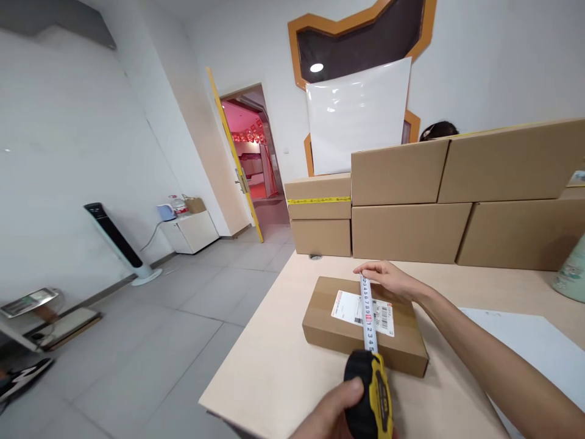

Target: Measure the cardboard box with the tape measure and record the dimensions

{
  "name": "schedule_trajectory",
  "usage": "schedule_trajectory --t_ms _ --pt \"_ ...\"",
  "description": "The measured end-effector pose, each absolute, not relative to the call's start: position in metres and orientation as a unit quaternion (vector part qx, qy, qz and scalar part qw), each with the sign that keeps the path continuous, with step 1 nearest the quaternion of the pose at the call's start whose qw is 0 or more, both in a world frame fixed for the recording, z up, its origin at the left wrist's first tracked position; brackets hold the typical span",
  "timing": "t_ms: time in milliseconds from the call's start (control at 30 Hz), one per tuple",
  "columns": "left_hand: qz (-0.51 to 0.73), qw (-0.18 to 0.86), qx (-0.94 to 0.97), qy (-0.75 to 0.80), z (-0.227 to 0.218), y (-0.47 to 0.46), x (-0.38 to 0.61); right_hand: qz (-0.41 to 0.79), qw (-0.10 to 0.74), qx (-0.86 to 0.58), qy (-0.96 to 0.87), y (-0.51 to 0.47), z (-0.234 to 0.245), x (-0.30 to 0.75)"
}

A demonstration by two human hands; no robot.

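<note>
A flat brown cardboard parcel (329,317) with a white shipping label (350,306) lies on the light wooden table (274,372). My left hand (331,411) is closed round a yellow and black tape measure (371,399) at the parcel's near edge. The white tape blade (368,314) runs across the top of the parcel. My right hand (388,277) pinches the end of the blade at the parcel's far edge.
Several large cardboard boxes (411,201) are stacked along the back of the table, with a person's head (437,130) showing behind them. A white sheet (539,347) lies at the right. A tower fan (119,241), a white cabinet (192,231) and floor scales (31,305) stand at the left.
</note>
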State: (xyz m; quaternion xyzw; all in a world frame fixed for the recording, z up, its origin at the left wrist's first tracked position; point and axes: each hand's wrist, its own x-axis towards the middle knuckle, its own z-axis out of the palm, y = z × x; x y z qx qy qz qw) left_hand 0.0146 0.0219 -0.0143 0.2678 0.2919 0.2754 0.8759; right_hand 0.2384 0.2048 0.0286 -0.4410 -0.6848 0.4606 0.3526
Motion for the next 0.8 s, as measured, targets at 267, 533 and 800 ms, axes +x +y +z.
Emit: schedule_trajectory --t_ms 267,533,800 --pt "0.237 0.859 0.281 0.356 0.012 0.057 0.005 0.461 0.354 -0.454 -0.675 0.224 0.008 0.25" --pt "0.273 0.855 0.249 0.365 0.018 0.054 0.006 0.46 0.377 -0.445 -0.669 0.223 0.004 0.248" --pt "0.257 0.683 0.507 0.46 0.07 0.11 -0.059 0.41 0.374 -0.433 -0.71 0.198 0.035 0.266"
